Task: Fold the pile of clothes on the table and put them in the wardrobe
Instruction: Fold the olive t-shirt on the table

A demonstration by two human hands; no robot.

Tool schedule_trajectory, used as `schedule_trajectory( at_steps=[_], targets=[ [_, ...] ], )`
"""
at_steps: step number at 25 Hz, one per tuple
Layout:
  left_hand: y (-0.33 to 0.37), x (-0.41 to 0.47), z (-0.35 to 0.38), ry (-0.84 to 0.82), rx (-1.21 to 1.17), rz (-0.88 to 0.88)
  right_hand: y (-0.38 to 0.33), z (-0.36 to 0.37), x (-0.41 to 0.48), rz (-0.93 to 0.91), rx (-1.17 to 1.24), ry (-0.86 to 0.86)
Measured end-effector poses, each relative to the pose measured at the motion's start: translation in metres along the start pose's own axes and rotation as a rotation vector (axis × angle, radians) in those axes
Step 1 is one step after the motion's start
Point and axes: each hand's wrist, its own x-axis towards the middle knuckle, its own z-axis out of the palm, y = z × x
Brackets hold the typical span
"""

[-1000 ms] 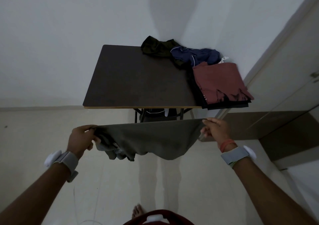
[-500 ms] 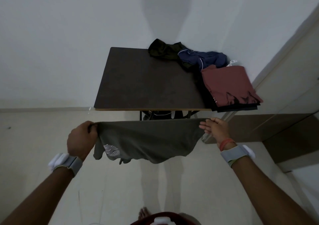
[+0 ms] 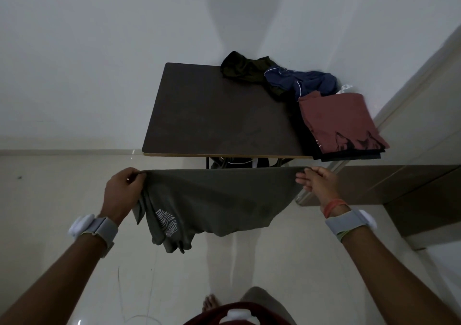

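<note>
Both hands hold an olive-green T-shirt stretched in the air in front of the table, clear of its near edge and above the pale floor. The left hand is clenched around one bunched end, where the cloth hangs in folds and shows a white striped print. The right hand pinches the other end at the top edge, its remaining fingers fairly straight and pointing inward. Between them the top edge runs taut and level, and the body of the shirt sags below. Each wrist wears a grey band with a white unit, and the right wrist also has an orange bracelet. On the dark tabletop, along its right side, a folded maroon T-shirt lies on top of a folded black garment — the stack overhangs the near right corner. Behind it, at the far edge, a crumpled navy garment with white piping touches a crumpled dark one.
</note>
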Motion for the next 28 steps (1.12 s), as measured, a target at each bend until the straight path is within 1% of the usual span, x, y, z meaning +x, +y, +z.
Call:
schedule_trajectory(
  at_steps=[2,3,5,7,9,12,14,16,17,18,19,20,21,22,24,25,27,28],
  targets=[
    [0.003,0.008,0.001,-0.02,0.126,0.054,0.002,-0.002,0.006,0.004,-0.019,0.029],
    [0.006,0.011,0.001,-0.032,0.178,0.05,0.005,-0.002,0.009,0.006,-0.034,0.044],
    [0.009,0.017,0.004,-0.047,0.221,-0.027,0.01,-0.004,0.016,0.005,-0.063,0.067],
    [0.011,0.021,0.012,-0.047,0.116,-0.15,0.016,-0.006,0.025,0.007,-0.077,0.08],
    [0.011,0.023,0.024,-0.037,-0.098,-0.259,0.021,-0.008,0.033,0.026,-0.083,0.084],
    [0.017,0.037,0.044,0.054,-0.328,-0.359,0.024,-0.006,0.057,0.066,-0.068,0.077],
    [0.026,0.053,0.058,0.101,-0.433,-0.402,0.02,0.003,0.074,0.09,-0.001,0.049],
    [0.036,0.075,0.075,0.118,-0.512,-0.426,0.013,0.017,0.097,0.113,0.126,-0.01],
    [0.039,0.085,0.082,0.137,-0.511,-0.41,0.01,0.025,0.109,0.122,0.199,-0.037],
    [0.044,0.098,0.092,0.168,-0.447,-0.353,0.007,0.034,0.124,0.117,0.257,-0.051],
    [0.045,0.106,0.099,0.183,-0.283,-0.263,0.005,0.042,0.134,0.103,0.306,-0.069],
    [0.048,0.11,0.104,0.174,-0.099,-0.171,0.004,0.049,0.142,0.086,0.27,-0.077],
    [0.048,0.113,0.112,0.138,0.058,-0.114,0.008,0.055,0.15,0.067,0.171,-0.087],
    [0.045,0.115,0.123,0.07,0.132,-0.071,0.013,0.059,0.155,0.048,0.031,-0.132],
    [0.041,0.107,0.137,-0.127,0.204,-0.032,0.031,0.064,0.151,-0.053,-0.293,-0.276],
    [0.038,0.108,0.147,-0.192,0.252,-0.01,0.039,0.067,0.156,-0.121,-0.479,-0.293],
    [0.022,0.113,0.161,-0.216,0.383,0.062,0.048,0.073,0.161,-0.279,-0.766,-0.257],
    [0.017,0.118,0.164,-0.191,0.43,0.075,0.049,0.077,0.165,-0.342,-0.847,-0.214]
  ],
)
